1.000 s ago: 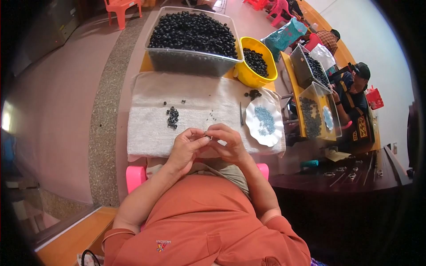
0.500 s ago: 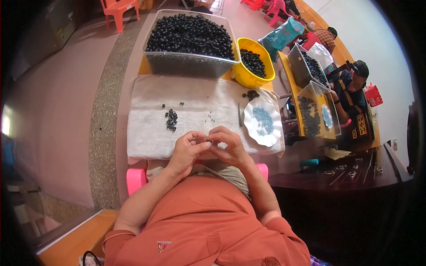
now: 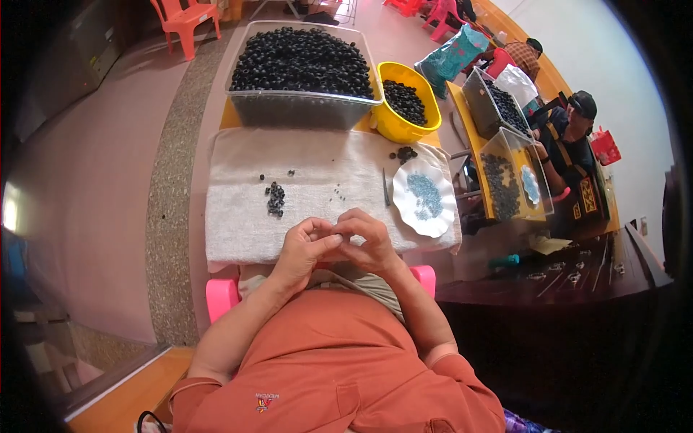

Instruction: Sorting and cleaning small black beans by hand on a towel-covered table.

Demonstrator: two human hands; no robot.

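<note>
My left hand (image 3: 307,249) and my right hand (image 3: 368,239) meet at the near edge of a cloth-covered table, fingertips pinched together. Whatever sits between them is hidden by the fingers. Beyond my left hand a small heap of black ring-like parts (image 3: 275,199) lies on the white cloth (image 3: 238,231). A few tiny bluish bits (image 3: 338,193) are scattered past my fingertips. To the right, a white scalloped plate (image 3: 406,218) holds small pale-blue pieces (image 3: 424,195). Thin dark tweezers or a similar slim tool (image 3: 385,187) lie at the plate's left side.
At the back stand a large clear bin (image 3: 289,110) and a yellow basin (image 3: 404,133), both filled with black parts. A small black cluster (image 3: 407,153) lies above the plate. On the right, another person (image 3: 570,137) sits at a table with similar bins.
My hands stay pinched together, with only a slight shift of the fingers. The whole view has moved a little, so the table's things appear slightly lower and to the left.
</note>
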